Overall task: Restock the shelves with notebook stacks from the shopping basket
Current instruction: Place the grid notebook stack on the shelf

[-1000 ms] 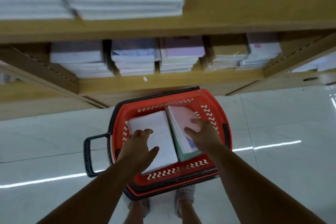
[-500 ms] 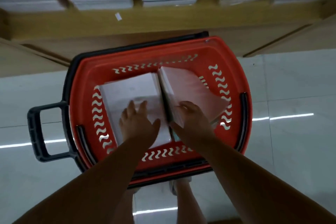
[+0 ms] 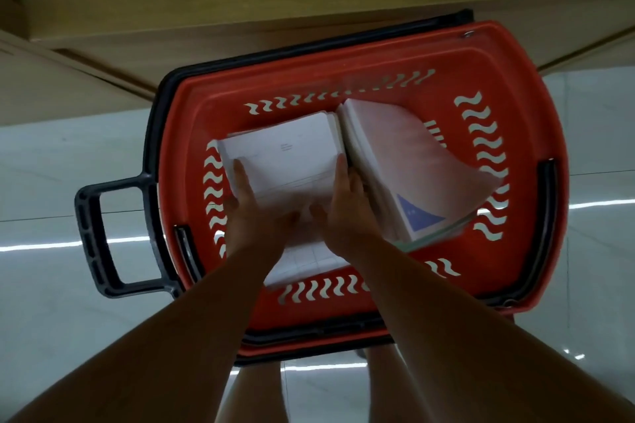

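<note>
From the left edge across the top runs the wooden shelf (image 3: 309, 0) we mean to fill, with pale stacks on it at the very top of the view, too blurred to read. Below it the black handle (image 3: 92, 237) sticks out leftward over the tiled floor (image 3: 51, 285), clear of our arms. The red shopping basket (image 3: 178, 148) sits on the floor close against the shelf, we judge so that each load needs only a short lift. Inside, our left grip (image 3: 252, 216) lies along the left side of the white notebook stack (image 3: 285, 151), with its fingers (image 3: 242, 175) stretched down that edge and the thumb over the top cover, so it is partly closed and clasps the stack. The stack lies flat in the left half of the basket, which lets us take it from both sides at once. Our right grip (image 3: 347, 213) holds the opposite side, its fingers (image 3: 342, 175) pushed into the narrow gap between the white stack and the pink notebook stack (image 3: 412, 161), thumb on top. The two grips press inward, we judge to stop the loose notebooks sliding apart on the lift. We cannot tell whether the stack has left the basket bottom. Furthest right, the pink stack leans tilted against the basket's right wall, touching the white one along its near edge, and waits its turn
</note>
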Available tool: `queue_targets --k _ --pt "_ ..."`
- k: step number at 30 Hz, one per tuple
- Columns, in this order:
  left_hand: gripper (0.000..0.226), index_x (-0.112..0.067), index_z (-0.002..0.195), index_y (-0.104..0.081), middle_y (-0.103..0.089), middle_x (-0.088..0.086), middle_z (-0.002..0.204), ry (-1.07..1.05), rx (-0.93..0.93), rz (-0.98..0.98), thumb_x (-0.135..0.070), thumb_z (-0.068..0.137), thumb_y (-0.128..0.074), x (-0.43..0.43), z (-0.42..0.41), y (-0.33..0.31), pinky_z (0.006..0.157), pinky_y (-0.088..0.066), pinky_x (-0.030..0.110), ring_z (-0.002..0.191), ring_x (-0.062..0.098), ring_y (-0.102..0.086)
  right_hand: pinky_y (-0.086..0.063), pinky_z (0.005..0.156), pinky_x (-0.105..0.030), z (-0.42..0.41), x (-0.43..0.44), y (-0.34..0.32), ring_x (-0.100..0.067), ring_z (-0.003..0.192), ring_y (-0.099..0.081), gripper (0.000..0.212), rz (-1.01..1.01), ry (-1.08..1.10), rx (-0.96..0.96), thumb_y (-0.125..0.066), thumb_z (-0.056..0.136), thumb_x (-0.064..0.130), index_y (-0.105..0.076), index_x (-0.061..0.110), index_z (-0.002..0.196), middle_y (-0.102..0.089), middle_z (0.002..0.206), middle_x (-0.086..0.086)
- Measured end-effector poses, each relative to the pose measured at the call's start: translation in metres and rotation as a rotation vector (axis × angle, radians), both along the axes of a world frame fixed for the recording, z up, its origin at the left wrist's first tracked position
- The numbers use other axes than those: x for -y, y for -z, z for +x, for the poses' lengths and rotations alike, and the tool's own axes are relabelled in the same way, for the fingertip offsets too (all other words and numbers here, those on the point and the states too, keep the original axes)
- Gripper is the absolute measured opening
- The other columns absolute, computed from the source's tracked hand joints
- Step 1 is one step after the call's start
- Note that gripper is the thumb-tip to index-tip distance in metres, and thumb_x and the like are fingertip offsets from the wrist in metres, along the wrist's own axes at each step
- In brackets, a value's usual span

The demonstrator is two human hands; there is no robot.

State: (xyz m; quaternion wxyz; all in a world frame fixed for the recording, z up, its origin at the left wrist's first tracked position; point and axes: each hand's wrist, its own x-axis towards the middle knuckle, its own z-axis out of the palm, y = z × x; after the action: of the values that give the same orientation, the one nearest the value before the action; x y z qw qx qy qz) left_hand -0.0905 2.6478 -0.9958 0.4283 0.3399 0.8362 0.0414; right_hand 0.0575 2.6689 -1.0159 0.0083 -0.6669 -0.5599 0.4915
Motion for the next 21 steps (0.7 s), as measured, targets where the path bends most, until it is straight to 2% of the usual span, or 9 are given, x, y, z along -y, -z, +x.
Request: queue_targets --k 3,4,5,7,10,13,18,21 --pt "0.133 -0.041 0.160 0.016 -0.042 0.010 0.156 -0.144 0.086 0.082 -0.023 0.079 -0.088 -0.001 -0.002 0.003 0.096 -0.051 0.041 0.132 0.025 -0.052 -0.032 0.120 -0.050 -0.001 -0.002 0.009 -0.030 0.152 -0.030 0.111 0.020 0.039 -0.020 -0.073 0.092 0.046 0.008 0.029 0.165 -0.024 0.166 -0.012" --pt "0.133 -0.042 0.160 0.015 -0.045 0.007 0.153 -0.178 0.114 0.112 -0.019 0.079 -0.088 -0.001 -0.003 0.004 0.098 -0.050 0.040 0.128 0.020 -0.052 -0.035 0.120 -0.051 0.000 -0.003 0.011 -0.030 0.151 -0.032 0.113 0.021 0.047 -0.032 -0.075 0.089 0.049 0.007 0.030 0.165 -0.027 0.164 -0.012" --pt "0.133 -0.043 0.160 0.015 -0.046 0.005 0.152 -0.205 0.143 0.142 -0.016 0.079 -0.087 0.000 -0.004 0.006 0.102 -0.051 0.044 0.129 0.018 -0.051 -0.038 0.119 -0.051 0.000 -0.004 0.013 -0.030 0.149 -0.035 0.115 0.022 0.054 -0.044 -0.077 0.087 0.049 0.005 0.030 0.165 -0.030 0.163 -0.012" --pt "0.130 -0.042 0.160 0.014 -0.042 0.000 0.154 -0.236 0.194 0.177 -0.011 0.081 -0.084 0.002 -0.005 0.009 0.109 -0.048 0.049 0.131 0.011 -0.043 -0.041 0.117 -0.052 0.002 -0.004 0.016 -0.029 0.147 -0.039 0.117 0.037 0.059 -0.052 -0.080 0.085 0.047 0.003 0.031 0.165 -0.035 0.161 -0.013" --pt "0.128 -0.036 0.162 0.013 -0.032 -0.009 0.157 -0.259 0.261 0.209 -0.008 0.083 -0.083 0.005 -0.006 0.012 0.113 -0.039 0.040 0.133 0.003 -0.031 -0.043 0.115 -0.052 0.002 -0.003 0.022 -0.028 0.144 -0.042 0.118 0.066 0.069 -0.043 -0.082 0.084 0.046 0.002 0.032 0.165 -0.039 0.159 -0.011" --pt "0.128 -0.036 0.163 0.010 -0.031 -0.014 0.153 -0.297 0.309 0.246 -0.005 0.081 -0.083 0.005 -0.007 0.013 0.112 -0.038 0.036 0.137 0.003 -0.029 -0.045 0.113 -0.053 0.002 -0.003 0.026 -0.026 0.145 -0.042 0.118 0.070 0.083 -0.049 -0.082 0.083 0.047 0.002 0.034 0.165 -0.040 0.159 -0.008" --pt "0.124 -0.046 0.161 0.005 -0.034 -0.026 0.144 -0.341 0.382 0.272 -0.001 0.083 -0.080 0.006 -0.009 0.011 0.115 -0.044 0.048 0.142 0.009 -0.035 -0.047 0.112 -0.050 0.005 -0.005 0.026 -0.026 0.141 -0.048 0.119 0.049 0.090 -0.036 -0.085 0.082 0.041 0.001 0.035 0.165 -0.043 0.158 -0.008" --pt "0.116 -0.046 0.161 0.001 -0.033 -0.024 0.144 -0.331 0.396 0.295 0.005 0.087 -0.073 0.006 -0.010 0.011 0.113 -0.046 0.041 0.143 0.009 -0.036 -0.050 0.108 -0.049 0.002 -0.006 0.026 -0.026 0.135 -0.055 0.118 0.053 0.101 -0.008 -0.084 0.082 0.042 0.001 0.038 0.163 -0.047 0.154 -0.008"
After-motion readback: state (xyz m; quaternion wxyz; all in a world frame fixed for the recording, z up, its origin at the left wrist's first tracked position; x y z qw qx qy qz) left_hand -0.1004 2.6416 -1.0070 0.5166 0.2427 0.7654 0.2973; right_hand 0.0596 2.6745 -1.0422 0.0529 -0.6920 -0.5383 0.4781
